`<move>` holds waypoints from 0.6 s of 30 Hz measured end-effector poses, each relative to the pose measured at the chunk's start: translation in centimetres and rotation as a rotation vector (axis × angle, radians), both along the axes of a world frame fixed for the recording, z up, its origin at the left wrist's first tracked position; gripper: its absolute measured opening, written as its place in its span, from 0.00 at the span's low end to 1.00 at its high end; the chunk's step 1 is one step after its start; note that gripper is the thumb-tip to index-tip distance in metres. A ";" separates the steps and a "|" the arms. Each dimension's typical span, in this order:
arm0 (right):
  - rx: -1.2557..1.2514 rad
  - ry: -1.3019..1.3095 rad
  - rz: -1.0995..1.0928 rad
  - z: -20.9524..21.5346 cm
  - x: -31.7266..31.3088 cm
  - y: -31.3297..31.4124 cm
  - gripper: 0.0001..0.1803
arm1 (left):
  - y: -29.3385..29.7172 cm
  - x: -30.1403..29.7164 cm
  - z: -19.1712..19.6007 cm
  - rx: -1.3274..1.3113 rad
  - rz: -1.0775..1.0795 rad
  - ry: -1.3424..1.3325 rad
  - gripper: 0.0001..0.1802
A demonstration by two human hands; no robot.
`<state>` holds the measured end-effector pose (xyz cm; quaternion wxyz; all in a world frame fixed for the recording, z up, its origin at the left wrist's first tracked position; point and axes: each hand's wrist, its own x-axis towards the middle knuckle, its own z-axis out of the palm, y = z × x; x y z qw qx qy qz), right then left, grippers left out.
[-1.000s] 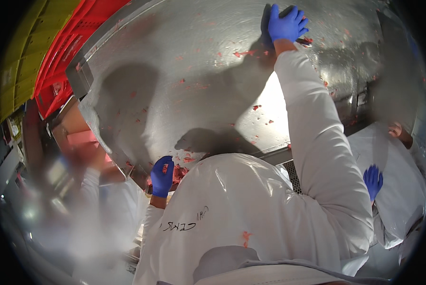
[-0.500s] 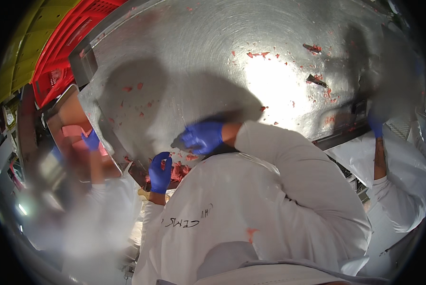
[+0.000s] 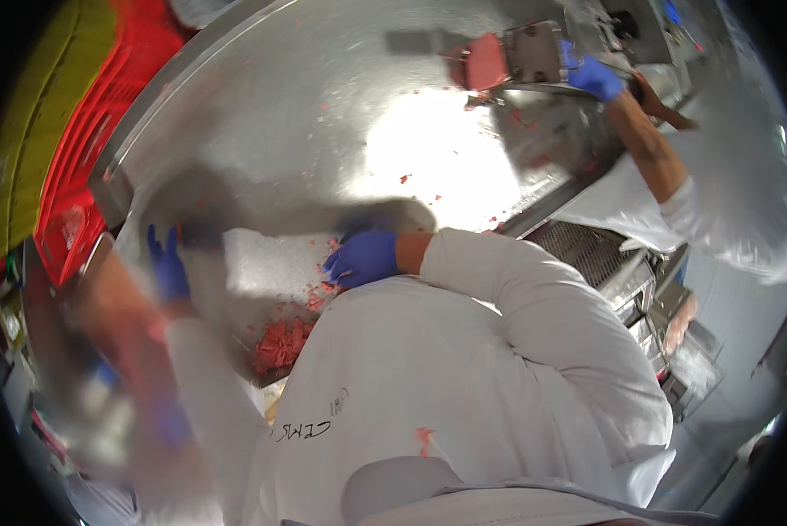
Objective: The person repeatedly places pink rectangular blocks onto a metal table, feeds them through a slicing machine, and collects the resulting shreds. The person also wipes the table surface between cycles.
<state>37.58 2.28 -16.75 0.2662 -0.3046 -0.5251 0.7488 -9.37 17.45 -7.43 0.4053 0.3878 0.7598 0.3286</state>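
My left hand (image 3: 167,263), in a blue glove, reaches over the left part of the steel table (image 3: 297,88). Its fingers are spread, and I see nothing in them. Against the table near my apron is my gloved right hand (image 3: 363,259), fingers bent and drawn together over small red meat scraps (image 3: 316,298). Whether it grips a small thing is hidden. A heap of red meat trimmings (image 3: 281,344) lies at the table's near edge, between my two arms.
At right, a co-worker's gloved hand (image 3: 597,81) is at a flat metal plate (image 3: 534,53) beside a pink meat slab (image 3: 485,63). Red (image 3: 104,123) and yellow (image 3: 47,114) crates stand far left. A blurred person with pink meat (image 3: 121,307) is close on my left.
My left hand has moved away from the trimmings, out to the left, and its fingers have spread. My right hand stays low over the scraps. The right-hand co-worker has brought in the slab and plate.
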 end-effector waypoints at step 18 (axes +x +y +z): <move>-0.215 -1.513 -0.132 14.1 16.3 -8.8 0.27 | -24.0 11.9 -5.7 0.103 -1.564 0.778 0.32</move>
